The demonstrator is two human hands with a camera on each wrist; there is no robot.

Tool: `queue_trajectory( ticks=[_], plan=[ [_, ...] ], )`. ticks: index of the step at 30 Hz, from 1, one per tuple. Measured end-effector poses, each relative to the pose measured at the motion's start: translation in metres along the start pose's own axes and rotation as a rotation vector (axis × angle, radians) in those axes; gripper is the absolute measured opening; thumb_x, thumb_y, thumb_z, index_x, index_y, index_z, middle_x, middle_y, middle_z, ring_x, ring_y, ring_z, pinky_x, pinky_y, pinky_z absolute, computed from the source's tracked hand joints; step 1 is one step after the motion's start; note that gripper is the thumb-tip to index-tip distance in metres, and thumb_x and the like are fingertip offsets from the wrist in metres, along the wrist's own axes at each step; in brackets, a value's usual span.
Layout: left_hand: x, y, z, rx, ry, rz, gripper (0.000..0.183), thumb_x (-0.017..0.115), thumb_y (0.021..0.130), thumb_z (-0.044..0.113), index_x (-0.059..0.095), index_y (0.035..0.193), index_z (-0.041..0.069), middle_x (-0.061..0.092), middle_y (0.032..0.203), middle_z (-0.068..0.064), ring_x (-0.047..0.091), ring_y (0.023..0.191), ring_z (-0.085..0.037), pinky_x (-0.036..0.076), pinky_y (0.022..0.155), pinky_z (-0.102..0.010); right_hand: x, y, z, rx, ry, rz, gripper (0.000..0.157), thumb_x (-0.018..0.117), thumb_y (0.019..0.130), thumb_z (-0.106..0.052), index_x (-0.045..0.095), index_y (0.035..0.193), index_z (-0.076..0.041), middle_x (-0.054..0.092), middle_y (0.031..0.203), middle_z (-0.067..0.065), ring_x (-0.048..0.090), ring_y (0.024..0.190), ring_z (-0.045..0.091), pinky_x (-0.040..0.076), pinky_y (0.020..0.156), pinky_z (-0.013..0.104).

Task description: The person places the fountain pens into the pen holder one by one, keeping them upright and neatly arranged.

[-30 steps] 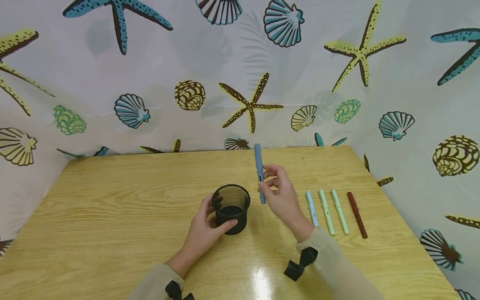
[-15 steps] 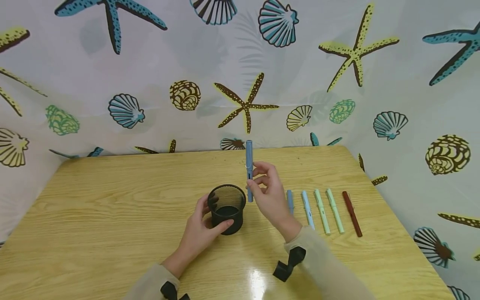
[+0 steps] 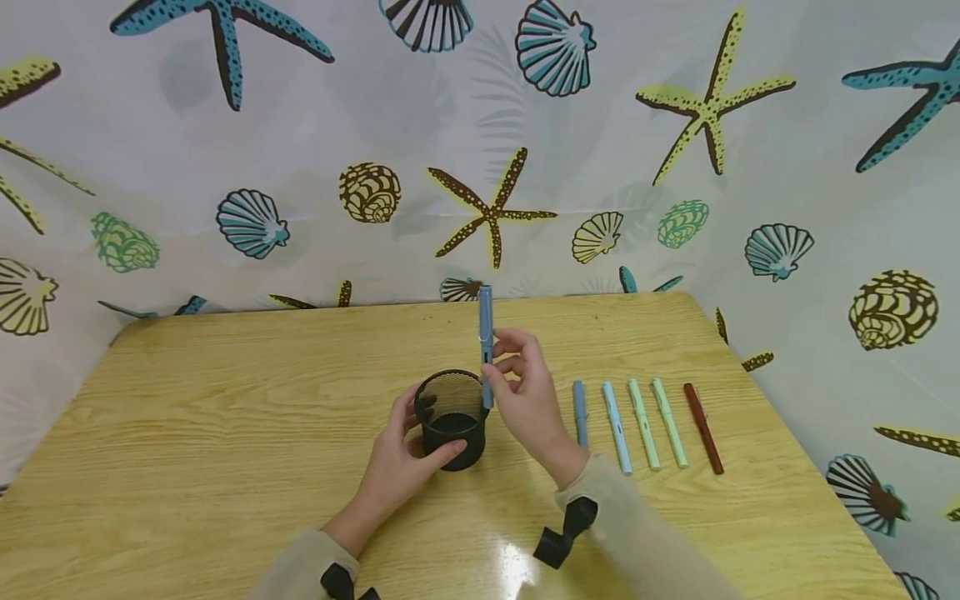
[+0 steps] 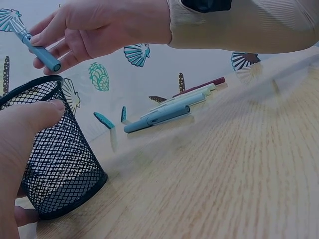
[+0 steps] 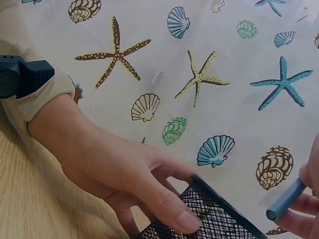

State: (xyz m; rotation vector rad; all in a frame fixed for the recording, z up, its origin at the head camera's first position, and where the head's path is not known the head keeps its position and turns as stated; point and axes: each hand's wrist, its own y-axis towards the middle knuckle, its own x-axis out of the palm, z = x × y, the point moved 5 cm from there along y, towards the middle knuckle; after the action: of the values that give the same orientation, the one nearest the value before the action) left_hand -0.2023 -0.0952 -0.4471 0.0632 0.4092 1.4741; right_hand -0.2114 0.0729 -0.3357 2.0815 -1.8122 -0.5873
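My left hand (image 3: 395, 473) grips a black mesh pen cup (image 3: 453, 417) around its side, thumb on the near wall and fingers behind it. The cup stands upright on the wooden table with its mouth up. My right hand (image 3: 525, 398) pinches a blue-grey capped pen (image 3: 486, 333) near its lower end, holding it nearly upright. In the head view the pen's lower tip overlaps the cup's right rim. From the left wrist view, the pen (image 4: 45, 57) is tilted, its end just above the rim of the mesh cup (image 4: 65, 149).
Right of my hands several pens lie in a row: a blue-grey pen (image 3: 581, 414), a light blue pen (image 3: 617, 428), two pale green pens (image 3: 643, 423) and a dark red pen (image 3: 703, 428). A shell-patterned cloth (image 3: 315, 125) rises behind the wooden table (image 3: 225, 400).
My right hand has carried the blue-grey pen leftward to the cup's rim, uncovering another blue-grey pen on the table. The left hand keeps its grip on the cup; the head view shifted slightly.
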Motion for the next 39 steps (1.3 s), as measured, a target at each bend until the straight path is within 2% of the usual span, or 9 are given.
queue_trajectory(
  ticks=[4, 5, 12, 20, 27, 30, 33, 36, 39],
  plan=[
    [0.000, 0.000, -0.001, 0.007, 0.002, 0.001, 0.086, 0.081, 0.074, 0.024, 0.028, 0.142, 0.023, 0.046, 0.130, -0.016, 0.047, 0.117, -0.033, 0.045, 0.090, -0.049, 0.003, 0.000, 0.000, -0.004, 0.005, -0.002, 0.036, 0.052, 0.089, 0.011, 0.041, 0.124, 0.010, 0.046, 0.106, 0.026, 0.055, 0.081, 0.043, 0.048, 0.059, 0.021],
    [0.000, 0.001, -0.005, 0.014, 0.008, 0.003, 0.088, 0.081, 0.073, 0.026, 0.027, 0.143, 0.025, 0.046, 0.131, -0.016, 0.047, 0.117, -0.032, 0.045, 0.090, -0.048, 0.004, 0.000, 0.000, -0.005, 0.010, -0.001, 0.036, 0.052, 0.089, 0.011, 0.040, 0.124, 0.010, 0.046, 0.106, 0.026, 0.055, 0.082, 0.044, 0.048, 0.059, 0.021],
    [-0.001, -0.001, -0.005, -0.011, 0.021, -0.003, 0.091, 0.080, 0.074, 0.027, 0.022, 0.144, 0.033, 0.045, 0.132, -0.017, 0.046, 0.119, -0.032, 0.044, 0.092, -0.049, 0.008, -0.001, 0.003, -0.025, 0.007, 0.002, 0.039, 0.052, 0.089, 0.011, 0.039, 0.126, 0.008, 0.047, 0.106, 0.026, 0.056, 0.082, 0.043, 0.049, 0.058, 0.025],
    [-0.001, -0.001, -0.004, 0.004, 0.033, -0.006, 0.091, 0.079, 0.075, 0.027, 0.021, 0.144, 0.035, 0.045, 0.131, -0.018, 0.047, 0.118, -0.036, 0.045, 0.091, -0.049, 0.011, -0.003, 0.002, -0.024, -0.032, 0.002, 0.050, 0.053, 0.089, 0.011, 0.034, 0.135, 0.005, 0.048, 0.105, 0.026, 0.057, 0.082, 0.042, 0.046, 0.058, 0.020],
    [-0.001, 0.000, -0.003, -0.013, 0.027, -0.013, 0.089, 0.079, 0.075, 0.025, 0.023, 0.144, 0.033, 0.044, 0.133, -0.018, 0.045, 0.119, -0.036, 0.044, 0.092, -0.049, 0.015, -0.003, 0.001, -0.050, -0.049, -0.016, 0.050, 0.052, 0.088, 0.013, 0.034, 0.135, 0.008, 0.048, 0.106, 0.027, 0.058, 0.082, 0.039, 0.052, 0.062, 0.030],
    [0.000, -0.001, 0.003, -0.024, 0.033, -0.017, 0.089, 0.079, 0.076, 0.021, 0.022, 0.144, 0.029, 0.043, 0.133, -0.020, 0.044, 0.120, -0.038, 0.042, 0.093, -0.051, 0.017, -0.004, 0.002, -0.057, -0.039, -0.026, 0.049, 0.052, 0.088, 0.013, 0.036, 0.134, 0.008, 0.047, 0.106, 0.027, 0.058, 0.083, 0.042, 0.053, 0.062, 0.038],
    [-0.001, -0.003, 0.016, -0.022, 0.041, -0.019, 0.089, 0.078, 0.077, 0.016, 0.022, 0.145, 0.022, 0.042, 0.133, -0.023, 0.043, 0.120, -0.041, 0.041, 0.093, -0.054, 0.019, -0.004, 0.003, -0.069, -0.031, -0.037, 0.047, 0.052, 0.088, 0.013, 0.037, 0.133, 0.008, 0.047, 0.106, 0.027, 0.057, 0.082, 0.043, 0.053, 0.063, 0.045],
    [-0.001, -0.005, 0.029, -0.015, 0.052, -0.018, 0.088, 0.077, 0.077, 0.012, 0.022, 0.145, 0.016, 0.042, 0.132, -0.026, 0.043, 0.119, -0.043, 0.040, 0.093, -0.055, 0.021, -0.005, 0.004, -0.076, -0.020, -0.054, 0.045, 0.051, 0.088, 0.014, 0.039, 0.131, 0.008, 0.046, 0.106, 0.027, 0.057, 0.082, 0.043, 0.053, 0.063, 0.041],
    [-0.002, -0.006, 0.034, -0.015, 0.066, -0.018, 0.088, 0.077, 0.076, 0.010, 0.022, 0.145, 0.014, 0.043, 0.131, -0.027, 0.044, 0.118, -0.043, 0.041, 0.092, -0.055, 0.024, -0.006, 0.004, -0.069, -0.012, -0.080, 0.042, 0.052, 0.087, 0.015, 0.040, 0.127, 0.009, 0.046, 0.106, 0.027, 0.056, 0.083, 0.044, 0.052, 0.063, 0.028]
  ],
)
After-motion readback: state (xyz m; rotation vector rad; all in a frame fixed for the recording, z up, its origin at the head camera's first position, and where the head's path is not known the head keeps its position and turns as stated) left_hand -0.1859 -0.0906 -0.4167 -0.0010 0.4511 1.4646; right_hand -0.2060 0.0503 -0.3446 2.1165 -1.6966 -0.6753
